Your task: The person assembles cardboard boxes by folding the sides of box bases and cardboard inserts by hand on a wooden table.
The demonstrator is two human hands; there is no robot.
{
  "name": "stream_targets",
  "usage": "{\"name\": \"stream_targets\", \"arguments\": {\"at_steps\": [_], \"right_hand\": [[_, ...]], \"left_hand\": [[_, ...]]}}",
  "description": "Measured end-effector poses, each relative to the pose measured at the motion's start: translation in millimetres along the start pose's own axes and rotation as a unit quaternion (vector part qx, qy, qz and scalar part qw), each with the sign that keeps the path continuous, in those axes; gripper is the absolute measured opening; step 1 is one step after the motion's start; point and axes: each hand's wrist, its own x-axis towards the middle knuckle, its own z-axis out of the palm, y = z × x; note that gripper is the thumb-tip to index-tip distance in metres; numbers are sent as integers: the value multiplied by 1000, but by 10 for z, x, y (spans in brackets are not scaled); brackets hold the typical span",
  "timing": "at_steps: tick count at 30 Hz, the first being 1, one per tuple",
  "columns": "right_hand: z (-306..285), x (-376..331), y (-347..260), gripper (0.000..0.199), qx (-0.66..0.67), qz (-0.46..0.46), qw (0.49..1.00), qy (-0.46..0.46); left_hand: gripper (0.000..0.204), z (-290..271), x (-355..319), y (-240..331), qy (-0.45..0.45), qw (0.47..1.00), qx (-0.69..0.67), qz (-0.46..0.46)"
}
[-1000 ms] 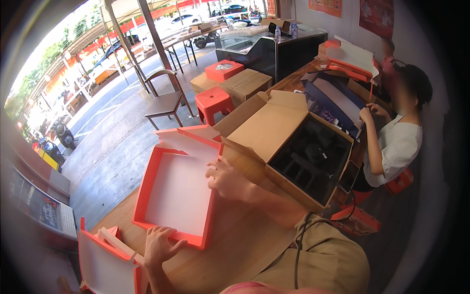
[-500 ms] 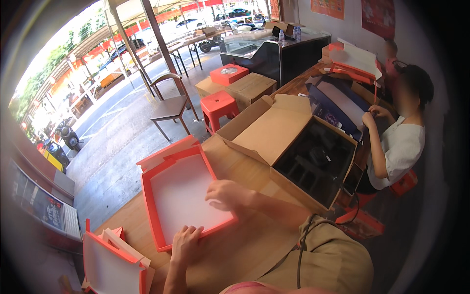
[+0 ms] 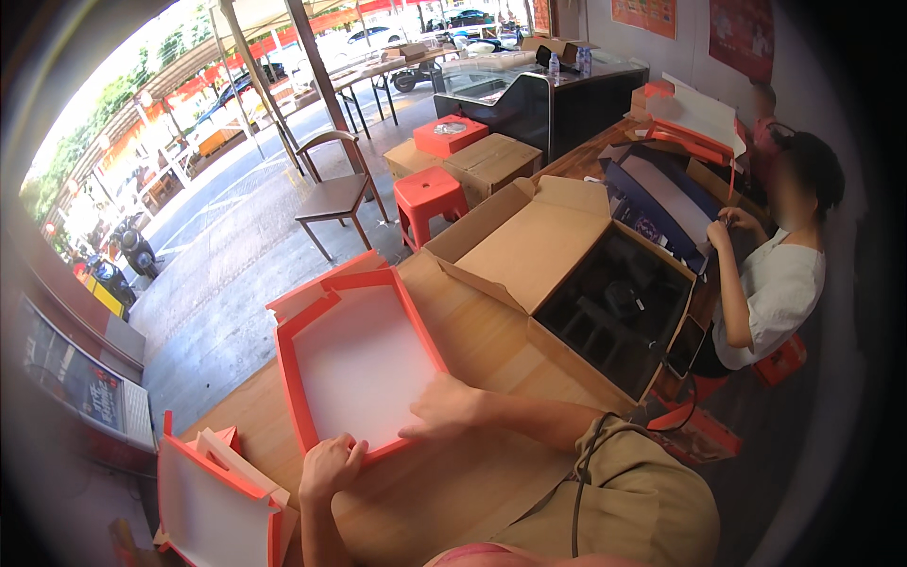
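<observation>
The orange-and-white tray (image 3: 364, 364), held tilted up a second ago, now lies flat on the counter (image 3: 472, 491). The left hand (image 3: 331, 466) is clamped on the tray's near rim, fingers curled over the edge; the right hand (image 3: 444, 408), just beside it, rests spread open on the near right corner. The folding looks to have moved to pressing. Beyond the right hand stands an open carton (image 3: 567, 283).

orange box tray (image 3: 354, 364), white inside, lies open side up & flat on the wooden worktop (image 3: 472, 331), turned at an angle. low orange walls all round, one flap sticking out at far edge.
</observation>
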Motion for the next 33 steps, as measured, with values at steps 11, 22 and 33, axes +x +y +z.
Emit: {"name": "stream_targets", "arguments": {"at_steps": [11,22,33], "right_hand": [[-18,5,24,94,-11,9,999,-49],[-247,-85,21,73,39,1,998,-46],[-428,-284,282,33,111,-22,979,167]], "left_hand": [[59,17,35,-52,-21,999,-16,30],[63,20,30,-88,8,1000,-18,25],[43,-128,-70,252,305,935,75,166]]}}
